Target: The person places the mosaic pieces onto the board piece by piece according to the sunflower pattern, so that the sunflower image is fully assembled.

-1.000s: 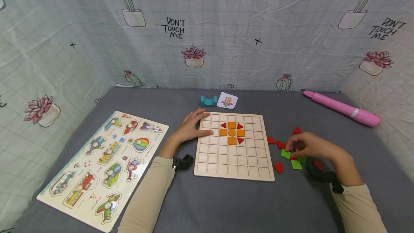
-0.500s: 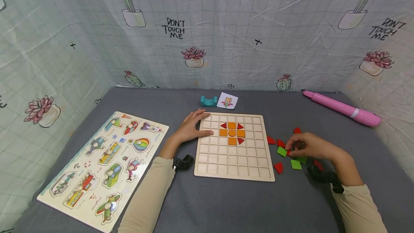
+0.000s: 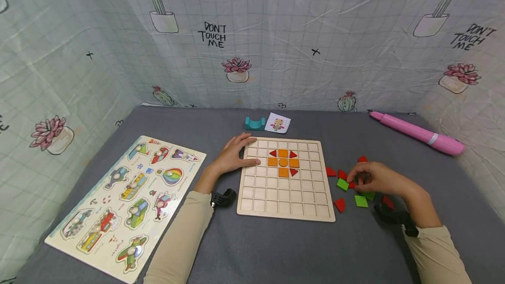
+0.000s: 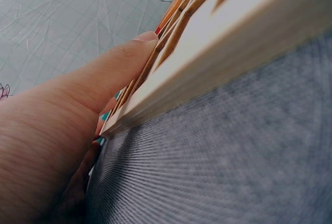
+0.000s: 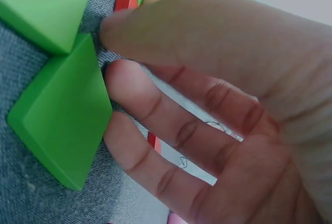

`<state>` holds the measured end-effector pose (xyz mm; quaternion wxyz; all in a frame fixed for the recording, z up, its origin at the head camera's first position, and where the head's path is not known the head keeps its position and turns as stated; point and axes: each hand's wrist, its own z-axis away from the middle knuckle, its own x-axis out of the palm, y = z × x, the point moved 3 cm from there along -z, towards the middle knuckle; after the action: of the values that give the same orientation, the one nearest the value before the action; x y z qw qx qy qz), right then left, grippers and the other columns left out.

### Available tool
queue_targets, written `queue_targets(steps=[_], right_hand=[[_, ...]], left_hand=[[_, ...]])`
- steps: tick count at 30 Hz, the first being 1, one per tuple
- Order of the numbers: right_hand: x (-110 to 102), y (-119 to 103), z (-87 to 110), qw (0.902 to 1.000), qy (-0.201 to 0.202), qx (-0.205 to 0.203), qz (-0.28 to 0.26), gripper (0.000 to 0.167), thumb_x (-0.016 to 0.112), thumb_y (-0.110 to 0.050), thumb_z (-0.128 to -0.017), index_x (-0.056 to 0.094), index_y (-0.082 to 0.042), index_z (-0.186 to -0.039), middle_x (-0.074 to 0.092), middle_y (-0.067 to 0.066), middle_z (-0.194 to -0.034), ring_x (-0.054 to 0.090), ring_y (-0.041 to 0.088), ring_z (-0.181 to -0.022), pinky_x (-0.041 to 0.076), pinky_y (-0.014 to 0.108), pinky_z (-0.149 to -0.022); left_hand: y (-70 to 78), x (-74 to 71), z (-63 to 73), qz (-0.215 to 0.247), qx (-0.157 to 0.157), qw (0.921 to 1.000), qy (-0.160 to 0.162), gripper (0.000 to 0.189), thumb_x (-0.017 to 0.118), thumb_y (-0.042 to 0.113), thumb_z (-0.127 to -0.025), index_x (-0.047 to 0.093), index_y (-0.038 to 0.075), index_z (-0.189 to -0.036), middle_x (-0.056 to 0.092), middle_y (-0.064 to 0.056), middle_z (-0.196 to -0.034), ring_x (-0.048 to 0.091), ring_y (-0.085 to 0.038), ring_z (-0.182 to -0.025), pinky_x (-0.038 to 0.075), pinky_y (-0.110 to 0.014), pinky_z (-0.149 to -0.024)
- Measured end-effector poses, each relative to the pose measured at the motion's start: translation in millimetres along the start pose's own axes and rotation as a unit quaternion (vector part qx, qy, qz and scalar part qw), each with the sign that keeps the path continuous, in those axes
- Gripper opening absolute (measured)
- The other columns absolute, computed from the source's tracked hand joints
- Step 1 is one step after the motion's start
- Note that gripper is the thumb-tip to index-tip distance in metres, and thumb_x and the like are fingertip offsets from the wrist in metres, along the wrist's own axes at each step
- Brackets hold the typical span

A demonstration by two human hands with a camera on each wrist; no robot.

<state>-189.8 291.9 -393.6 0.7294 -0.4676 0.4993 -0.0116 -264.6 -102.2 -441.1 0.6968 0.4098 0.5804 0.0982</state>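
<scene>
In the head view my left hand (image 3: 232, 156) rests at the left edge of a wooden grid board (image 3: 284, 196). Its thumb lies on the board's top, while the fingers reach along the far left corner. Orange squares (image 3: 282, 153), an orange disc (image 3: 282, 161) and red triangles (image 3: 293, 154) sit in the grid. To the right, my right hand (image 3: 378, 178) hovers low over loose pieces, fingers loosely bent. Its thumb and index tips are beside a green square (image 3: 342, 184) and a red piece (image 3: 351, 185). In the right wrist view another green square (image 5: 65, 112) lies against the fingertips.
A picture puzzle board (image 3: 126, 205) lies on the left. Behind the grid board are a teal holder (image 3: 254, 123) and a pattern card (image 3: 278, 123). A pink pen-shaped object (image 3: 418, 133) lies at the back right. More red pieces (image 3: 339, 205) are scattered right of the board.
The green square near my right fingertips has slid left, and a red piece beside it shows more. The right hand has barely shifted. My left hand and the grid board have stayed in place.
</scene>
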Motion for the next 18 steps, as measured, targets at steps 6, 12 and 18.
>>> queue_targets(steps=[6, 12, 18], right_hand=[[-1.1, 0.5, 1.5, 0.9997, 0.016, -0.006, 0.015, 0.015, 0.067, 0.007, -0.084, 0.066, 0.000, -0.097, 0.058, 0.003, -0.084, 0.053, 0.002, -0.067, 0.048, 0.024, -0.055], [-0.7, -1.6, 2.5, 0.9983, 0.035, -0.045, 0.006, 0.019, 0.068, 0.009, -0.084, 0.066, -0.002, -0.099, 0.059, 0.005, -0.087, 0.056, 0.006, -0.068, 0.050, 0.024, -0.058], [4.4, -7.9, -3.5, 0.9962, 0.036, -0.079, 0.003, 0.019, 0.068, 0.007, -0.086, 0.067, -0.004, -0.102, 0.061, 0.008, -0.096, 0.058, 0.007, -0.073, 0.052, 0.023, -0.063]], left_hand=[[0.6, -0.6, 0.3, -0.001, -0.001, 1.0000, -0.001, 0.075, 0.075, 0.035, -0.085, 0.042, 0.014, -0.149, 0.024, -0.009, -0.160, 0.006, -0.038, -0.149, 0.006, -0.059, -0.118], [-0.6, -0.3, 0.0, -0.001, -0.002, 1.0000, 0.000, 0.074, 0.074, 0.035, -0.085, 0.042, 0.014, -0.149, 0.024, -0.009, -0.160, 0.007, -0.038, -0.149, 0.006, -0.059, -0.118], [-0.7, -0.1, -0.6, -0.005, -0.001, 1.0000, 0.000, 0.075, 0.075, 0.037, -0.085, 0.042, 0.015, -0.149, 0.024, -0.008, -0.160, 0.007, -0.039, -0.149, 0.007, -0.059, -0.118]])
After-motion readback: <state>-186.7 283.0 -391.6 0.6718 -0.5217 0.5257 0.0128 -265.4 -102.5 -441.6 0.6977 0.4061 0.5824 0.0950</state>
